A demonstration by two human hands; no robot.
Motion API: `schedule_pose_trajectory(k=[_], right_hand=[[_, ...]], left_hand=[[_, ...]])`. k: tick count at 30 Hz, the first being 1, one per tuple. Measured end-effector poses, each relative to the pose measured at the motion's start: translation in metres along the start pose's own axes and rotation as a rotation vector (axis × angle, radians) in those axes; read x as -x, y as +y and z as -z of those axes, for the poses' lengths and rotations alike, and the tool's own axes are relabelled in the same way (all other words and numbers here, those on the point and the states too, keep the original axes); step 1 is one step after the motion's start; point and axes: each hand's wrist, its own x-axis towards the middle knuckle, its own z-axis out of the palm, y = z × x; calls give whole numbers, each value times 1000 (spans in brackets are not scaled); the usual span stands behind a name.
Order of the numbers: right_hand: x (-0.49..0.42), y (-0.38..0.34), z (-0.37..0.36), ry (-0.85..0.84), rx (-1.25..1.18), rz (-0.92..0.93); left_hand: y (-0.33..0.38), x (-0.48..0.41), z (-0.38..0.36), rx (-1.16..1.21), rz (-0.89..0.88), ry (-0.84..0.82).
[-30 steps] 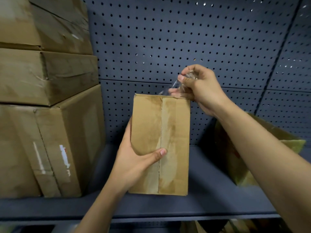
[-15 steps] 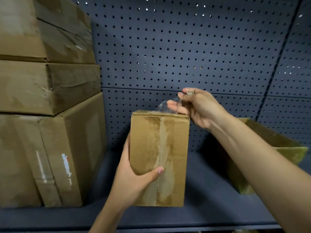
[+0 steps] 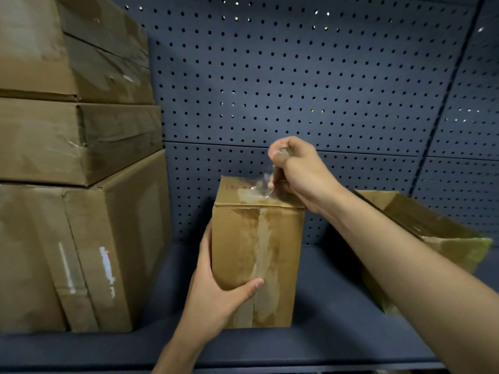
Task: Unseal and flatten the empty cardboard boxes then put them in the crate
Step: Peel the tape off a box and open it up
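A small brown cardboard box stands upright on the dark blue shelf. A pale strip where tape sat runs down its front seam. My left hand grips its lower left corner, thumb across the front. My right hand is above the box's top right, fingers curled round a strip of clear tape. The tape's lower end still sticks to the top face. No crate is in view.
Three large sealed cardboard boxes are stacked at the left of the shelf. An open cardboard box sits at the right, partly behind my right forearm. A perforated blue back panel closes the shelf behind.
The view has tilted, so the top face of the box now shows. My right hand has kept hold of the tape strip and stays above the box's top right. My left hand holds as before.
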Motion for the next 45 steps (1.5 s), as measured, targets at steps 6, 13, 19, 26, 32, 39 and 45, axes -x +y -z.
schedule_pose_trajectory(k=[6,13,19,26,32,39,45], right_hand=[[6,-3,7,-343,298,70],[10,6,20,-560,783,295],[11,12,30,-595,703,346],[8,16,19,-518,721,385],[3,21,17,-248,531,399],[-8,29,15,-55,344,338],[-22,26,33,164,103,261]], left_hand=[[-2,0,-2,-11,26,18],[3,-1,0,-10,8,-22],[37,-12,17,268,72,-171],[72,-58,15,371,246,-152],[67,-56,6,356,222,-83],[70,-52,2,324,230,-46],[73,-42,5,311,222,14]])
